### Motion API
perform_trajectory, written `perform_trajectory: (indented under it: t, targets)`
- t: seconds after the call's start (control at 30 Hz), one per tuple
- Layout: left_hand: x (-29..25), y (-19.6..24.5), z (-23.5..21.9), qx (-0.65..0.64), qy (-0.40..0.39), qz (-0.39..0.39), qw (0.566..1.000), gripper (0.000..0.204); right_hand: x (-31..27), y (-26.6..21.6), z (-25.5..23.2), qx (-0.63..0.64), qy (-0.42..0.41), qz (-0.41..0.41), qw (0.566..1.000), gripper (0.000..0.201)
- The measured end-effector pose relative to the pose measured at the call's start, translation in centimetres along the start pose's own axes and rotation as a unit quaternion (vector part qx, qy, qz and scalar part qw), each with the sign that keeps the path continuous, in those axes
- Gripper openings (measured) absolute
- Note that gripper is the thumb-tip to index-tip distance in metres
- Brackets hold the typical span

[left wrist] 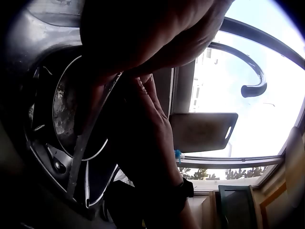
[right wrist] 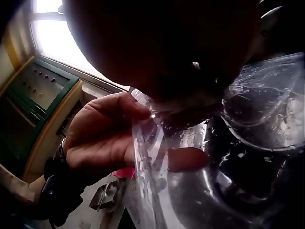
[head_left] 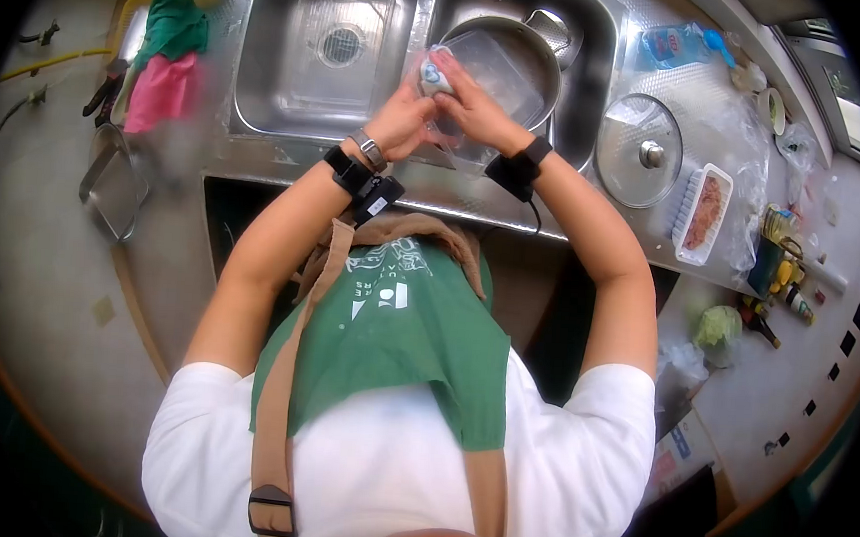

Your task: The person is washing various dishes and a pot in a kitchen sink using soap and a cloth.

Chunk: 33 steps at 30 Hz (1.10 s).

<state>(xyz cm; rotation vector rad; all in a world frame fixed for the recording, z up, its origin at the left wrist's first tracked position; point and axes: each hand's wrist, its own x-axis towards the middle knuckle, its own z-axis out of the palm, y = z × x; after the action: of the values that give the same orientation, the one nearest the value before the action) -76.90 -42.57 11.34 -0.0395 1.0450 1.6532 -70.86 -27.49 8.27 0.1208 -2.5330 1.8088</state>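
Observation:
Over the right sink basin, my left hand (head_left: 400,119) grips the edge of a clear plastic container (head_left: 506,71). In the right wrist view, the thumb and fingers of that left hand (right wrist: 109,129) lie on either side of the wet clear wall. My right hand (head_left: 470,104) holds a white thing with blue marks (head_left: 434,77) against the container, close to the left hand; its kind is partly hidden by the fingers. Beneath the container stands a metal pot (head_left: 552,69) in the basin. The left wrist view shows both hands dark against the window.
A perforated metal utensil (head_left: 555,35) leans by the pot. Right of the sink lie a glass lid (head_left: 646,124), a white tray of minced meat (head_left: 706,212) and a blue spray bottle (head_left: 672,47). The left basin (head_left: 292,112) has a drain. Green and pink cloths (head_left: 165,85) hang left.

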Motion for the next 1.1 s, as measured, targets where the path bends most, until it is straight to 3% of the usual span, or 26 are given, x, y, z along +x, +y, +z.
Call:
perform_trajectory:
  t: [0.03, 0.1, 0.2, 0.23, 0.3, 0.33, 0.43, 0.53, 0.63, 0.7, 0.73, 0.77, 0.83, 0.87, 0.93, 0.97, 1.0, 1.03, 1.07, 1.1]
  targets:
    - [0.2, -0.2, -0.1, -0.002, 0.002, 0.000, 1.000, 0.075, 0.5, 2.1, 0.2, -0.035, -0.009, 0.008, 0.999, 0.048]
    - [0.3, -0.5, -0.4, 0.011, 0.025, 0.008, 1.000, 0.078, 1.2, 8.4, -1.5, -0.097, -0.040, 0.158, 0.982, 0.051]
    - [0.9, -0.6, -1.1, -0.022, 0.013, 0.010, 1.000, 0.080, 2.3, 16.9, -2.4, -0.104, -0.044, 0.215, 0.970, 0.052]
    - [1.2, -0.4, -1.3, -0.038, 0.000, 0.011, 0.999, 0.080, 3.0, 14.5, -2.3, -0.104, -0.046, 0.211, 0.971, 0.052]
    - [1.8, -0.3, -1.3, -0.035, 0.026, 0.005, 0.999, 0.079, 3.2, 8.5, -0.6, 0.087, -0.056, 0.248, 0.963, 0.054]
    - [1.7, -0.6, -1.3, -0.031, 0.048, -0.004, 0.998, 0.079, 2.6, 6.6, 0.5, 0.090, -0.060, 0.252, 0.962, 0.054]
    - [1.9, -0.8, -1.4, -0.031, 0.054, -0.005, 0.998, 0.077, 1.3, 1.7, 1.4, 0.087, -0.127, 0.143, 0.978, 0.059]
    - [1.9, -1.1, -1.7, -0.044, 0.051, -0.001, 0.998, 0.078, 1.6, 2.1, 1.4, 0.110, -0.146, 0.154, 0.971, 0.060]
    - [2.1, -1.1, -1.7, -0.032, 0.050, 0.009, 0.998, 0.080, 3.8, 7.0, 0.8, 0.065, -0.141, 0.222, 0.963, 0.058]
    - [1.5, -1.5, -1.9, -0.021, 0.069, 0.008, 0.997, 0.081, 5.6, 15.0, 0.7, 0.029, -0.142, 0.266, 0.953, 0.058]
    - [1.4, -1.6, -2.2, -0.035, 0.051, 0.010, 0.998, 0.082, 6.8, 16.8, -0.3, -0.040, -0.211, 0.242, 0.946, 0.056]
    - [1.4, -1.6, -2.4, -0.048, 0.033, 0.014, 0.998, 0.083, 7.9, 26.1, 1.1, -0.119, -0.170, 0.210, 0.955, 0.049]
    - [1.6, -1.6, -2.7, -0.054, 0.044, 0.015, 0.997, 0.083, 8.6, 23.5, 2.1, -0.164, -0.062, 0.299, 0.938, 0.044]
    - [1.6, -1.6, -2.8, -0.056, 0.038, 0.017, 0.998, 0.079, 8.5, 21.9, 2.1, -0.162, -0.064, 0.300, 0.938, 0.044]
    - [1.6, -2.1, -2.7, -0.062, 0.031, 0.015, 0.997, 0.075, 7.6, 17.9, 1.5, 0.111, -0.184, 0.258, 0.942, 0.050]
    - [1.8, -2.1, -2.6, -0.068, 0.041, 0.017, 0.997, 0.068, 6.2, 13.8, 1.3, 0.055, -0.176, 0.212, 0.960, 0.058]
    - [2.0, -2.0, -2.5, -0.073, 0.048, 0.019, 0.996, 0.062, 4.3, 9.8, 2.3, 0.100, -0.090, 0.280, 0.951, 0.051]
    - [2.2, -2.0, -2.5, -0.075, 0.042, 0.018, 0.996, 0.062, 3.0, 8.5, 2.6, 0.082, -0.139, 0.228, 0.960, 0.060]
    - [2.4, -2.2, -2.8, -0.079, 0.051, 0.027, 0.995, 0.058, 1.6, 3.4, 1.8, 0.048, -0.148, 0.218, 0.964, 0.061]
    - [2.7, -2.5, -3.1, -0.082, 0.060, 0.035, 0.994, 0.056, -0.3, 4.8, 2.8, -0.015, -0.172, 0.131, 0.976, 0.062]
